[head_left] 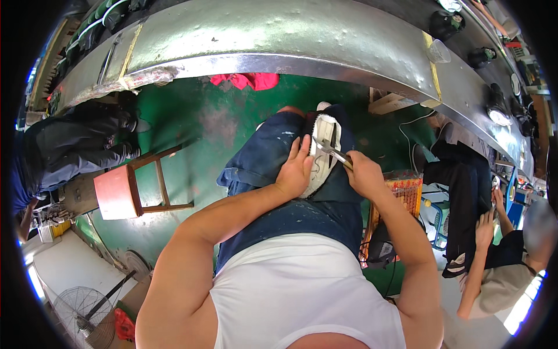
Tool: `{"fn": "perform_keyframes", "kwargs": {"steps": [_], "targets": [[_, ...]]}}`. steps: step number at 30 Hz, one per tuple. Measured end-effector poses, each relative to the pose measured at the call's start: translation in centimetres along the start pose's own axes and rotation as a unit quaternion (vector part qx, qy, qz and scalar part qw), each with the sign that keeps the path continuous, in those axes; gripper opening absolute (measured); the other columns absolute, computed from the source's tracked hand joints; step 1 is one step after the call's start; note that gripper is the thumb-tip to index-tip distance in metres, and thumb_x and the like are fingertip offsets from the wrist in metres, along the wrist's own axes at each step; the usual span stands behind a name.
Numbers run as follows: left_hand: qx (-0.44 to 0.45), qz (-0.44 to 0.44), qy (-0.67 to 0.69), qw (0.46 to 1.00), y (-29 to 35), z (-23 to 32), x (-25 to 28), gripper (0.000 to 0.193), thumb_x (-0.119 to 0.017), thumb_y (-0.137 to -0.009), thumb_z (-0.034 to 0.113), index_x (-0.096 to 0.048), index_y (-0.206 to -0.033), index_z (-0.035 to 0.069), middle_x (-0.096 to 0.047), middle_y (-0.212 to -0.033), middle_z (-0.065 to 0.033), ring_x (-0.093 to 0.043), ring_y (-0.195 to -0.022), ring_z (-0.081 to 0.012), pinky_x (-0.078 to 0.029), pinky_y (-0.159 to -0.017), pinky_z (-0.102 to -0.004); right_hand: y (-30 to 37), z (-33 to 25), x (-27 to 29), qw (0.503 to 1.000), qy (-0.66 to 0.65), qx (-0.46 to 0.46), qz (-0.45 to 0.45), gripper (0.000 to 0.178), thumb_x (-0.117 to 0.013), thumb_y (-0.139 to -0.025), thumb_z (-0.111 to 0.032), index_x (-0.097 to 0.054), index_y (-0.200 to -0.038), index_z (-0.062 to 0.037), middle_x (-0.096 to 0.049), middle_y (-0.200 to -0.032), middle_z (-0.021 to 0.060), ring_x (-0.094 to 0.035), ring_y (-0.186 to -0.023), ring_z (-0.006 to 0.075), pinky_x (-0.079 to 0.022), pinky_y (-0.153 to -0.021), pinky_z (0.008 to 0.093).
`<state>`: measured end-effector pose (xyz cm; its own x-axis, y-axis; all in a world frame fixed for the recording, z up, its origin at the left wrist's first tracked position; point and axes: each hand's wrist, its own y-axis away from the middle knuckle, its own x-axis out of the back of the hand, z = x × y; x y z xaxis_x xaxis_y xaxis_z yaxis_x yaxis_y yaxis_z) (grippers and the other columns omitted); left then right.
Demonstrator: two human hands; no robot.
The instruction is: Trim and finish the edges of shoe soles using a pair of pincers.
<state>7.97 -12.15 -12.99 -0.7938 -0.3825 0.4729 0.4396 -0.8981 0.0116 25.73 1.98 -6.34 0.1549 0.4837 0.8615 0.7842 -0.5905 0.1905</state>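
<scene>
Where the green floor (232, 122) meets a steel bench (279, 41), right hand (365, 174) clamped on pliers (334, 152) (left hand (295, 171) flat on shoe (322, 136)).

Just one view here, a head-worn fisheye looking steeply down the person's own chest and lap, so it sits really close to the work. The left hand (294, 171) and right hand (363, 174) land almost dead centre. Beyond the hands, the curved grey metal conveyor edge (279, 61) bends across the top; straight lines warp toward the rim.
</scene>
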Motion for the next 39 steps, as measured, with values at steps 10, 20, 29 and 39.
{"fn": "perform_keyframes", "kwargs": {"steps": [10, 20, 29, 39], "targets": [[-0.007, -0.175, -0.096, 0.98, -1.5, 2.4, 2.9, 0.059, -0.043, -0.103, 0.026, -0.023, -0.157, 0.017, -0.02, -0.146, -0.0482, -0.051, -0.117, -0.0581, -0.049, -0.097, -0.0526, -2.1, 1.2, 6.6, 0.968, -0.095, -0.065, -0.223, 0.03, -0.066, -0.092, -0.028, -0.061, -0.095, 0.001, -0.064, -0.077, 0.0188, -0.064, -0.07, 0.0345, -0.05, -0.067, 0.0423], [-0.016, -0.219, -0.117, 0.968, -0.3, 0.9, 2.5, 0.066, -0.049, -0.101, 0.029, -0.021, -0.158, 0.012, -0.033, -0.144, -0.0444, -0.049, -0.125, -0.0523, -0.043, -0.105, -0.0457, -3.1, 0.1, 2.8, 0.993, -0.042, -0.005, -0.109, 0.045, -0.047, -0.102, -0.038, -0.059, -0.093, 0.004, -0.066, -0.085, 0.0279, -0.063, -0.086, 0.048, -0.049, -0.077, 0.0545], [0.126, -0.192, 0.002, 0.973, -0.4, 2.8, 3.3, 0.085, -0.062, -0.094, 0.032, -0.018, -0.152, -0.011, -0.038, -0.147, -0.0368, -0.043, -0.137, -0.0444, -0.034, -0.114, -0.0375, 0.9, -1.0, 2.4, 0.985, -0.133, -0.036, -0.102, 0.045, -0.047, -0.102, -0.041, -0.06, -0.095, 0.002, -0.065, -0.084, 0.0275, -0.063, -0.086, 0.0482, -0.048, -0.078, 0.0546], [0.188, -0.343, -0.011, 0.92, -2.2, 5.9, 5.5, 0.115, -0.078, -0.078, 0.023, 0.002, -0.159, 0.007, -0.05, -0.139, -0.0339, -0.057, -0.123, -0.0423, -0.043, -0.106, -0.0385, 3.4, 0.3, 1.4, 0.963, -0.191, -0.131, -0.136, 0.041, -0.049, -0.102, -0.039, -0.062, -0.094, -0.0003, -0.068, -0.082, 0.0195, -0.067, -0.08, 0.036, -0.052, -0.075, 0.0435]]}}
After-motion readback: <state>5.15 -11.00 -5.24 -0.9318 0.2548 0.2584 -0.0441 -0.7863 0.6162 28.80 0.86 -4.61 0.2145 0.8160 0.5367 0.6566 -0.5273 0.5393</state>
